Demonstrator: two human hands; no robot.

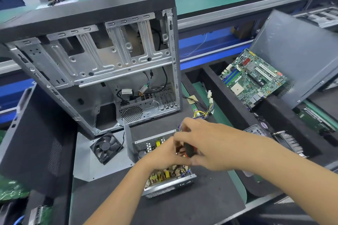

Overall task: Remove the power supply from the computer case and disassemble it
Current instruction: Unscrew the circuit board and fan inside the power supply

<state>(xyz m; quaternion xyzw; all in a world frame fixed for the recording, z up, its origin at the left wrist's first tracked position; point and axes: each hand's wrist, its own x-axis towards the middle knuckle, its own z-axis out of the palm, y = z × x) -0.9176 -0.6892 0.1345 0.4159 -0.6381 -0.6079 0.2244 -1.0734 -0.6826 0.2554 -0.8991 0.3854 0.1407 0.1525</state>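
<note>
The power supply (165, 179) lies on the black foam mat (192, 204) at about 6 o'clock from the open computer case (102, 67), out of it and with its cover off, so its circuit board with yellow and dark components shows. Both hands meet over its middle.

The right hand (206, 144) comes in from 4 o'clock with its fingers curled round a screwdriver handle (189, 150), black with a touch of orange. The tool's tip is hidden.

The left hand (164, 153) reaches up from 7 o'clock, fingers bent and drawn together just beside that handle. Motion blur hides whether they pinch anything, so its grip cannot be told.

A bundle of coloured wires (203, 114) runs from the unit toward 1 o'clock. A black cooling fan (106, 147) lies flat on a grey metal panel (86, 162) at 9 o'clock from the supply. A green motherboard (253, 78) rests well apart at 2 o'clock, leaning against a dark side panel (300, 55).
</note>
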